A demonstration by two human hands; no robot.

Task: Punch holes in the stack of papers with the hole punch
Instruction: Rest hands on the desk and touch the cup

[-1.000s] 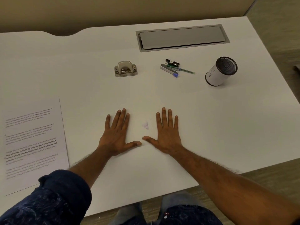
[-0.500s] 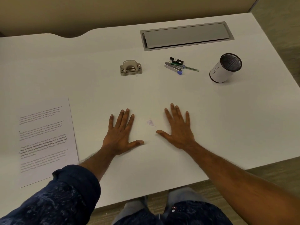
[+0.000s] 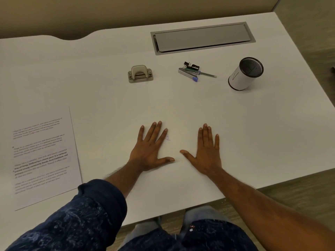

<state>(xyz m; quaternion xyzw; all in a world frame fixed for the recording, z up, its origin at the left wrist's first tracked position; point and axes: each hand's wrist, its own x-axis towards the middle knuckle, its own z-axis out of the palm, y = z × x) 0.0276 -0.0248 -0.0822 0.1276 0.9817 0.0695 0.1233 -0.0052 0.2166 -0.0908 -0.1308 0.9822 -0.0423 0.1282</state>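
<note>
A small grey hole punch sits on the white desk, far from both hands. The stack of printed papers lies flat at the desk's left side, near the front edge. My left hand rests palm down on the desk with fingers spread, holding nothing. My right hand lies flat beside it, palm down and empty too. Both hands are well short of the punch and to the right of the papers.
A stapler with binder clips and a green pen lies right of the punch. A tipped mesh pen cup rests at the right. A grey cable hatch is set in the desk's far side. A faint smudge marks the desk between my hands.
My hands have stayed flat on the desk; the right hand shifted slightly outward and back. The view has shifted a little, so the papers show more fully.
</note>
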